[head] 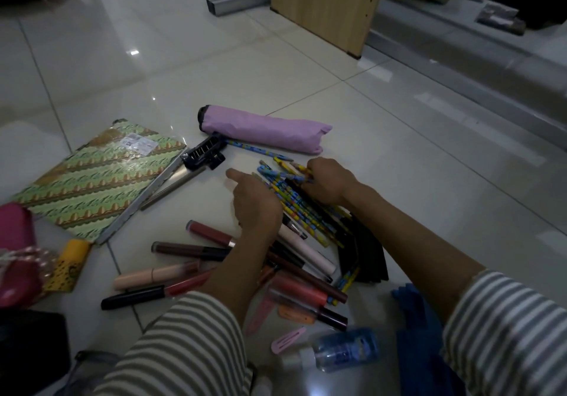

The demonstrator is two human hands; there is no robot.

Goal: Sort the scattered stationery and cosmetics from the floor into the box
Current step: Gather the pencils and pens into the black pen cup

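A bundle of patterned blue-and-yellow pencils (294,205) lies on the tiled floor between my hands. My right hand (329,182) curls round the bundle's far end, fingers wrapped over the tips. My left hand (254,200) rests against the bundle's left side, its index finger stretched out flat. One more patterned pencil (257,149) lies apart, beside a folded lilac umbrella (264,128). Several lip gloss tubes (196,248) and other cosmetic sticks (306,251) are scattered nearer to me. No box is in view.
A green patterned notebook (92,177) and a black hair claw (204,153) lie left. Pink hair clips (288,340), a clear bottle (343,349) and dark cards (365,257) are close by. A wooden panel (328,3) stands behind; pink and black bags (15,260) sit at left.
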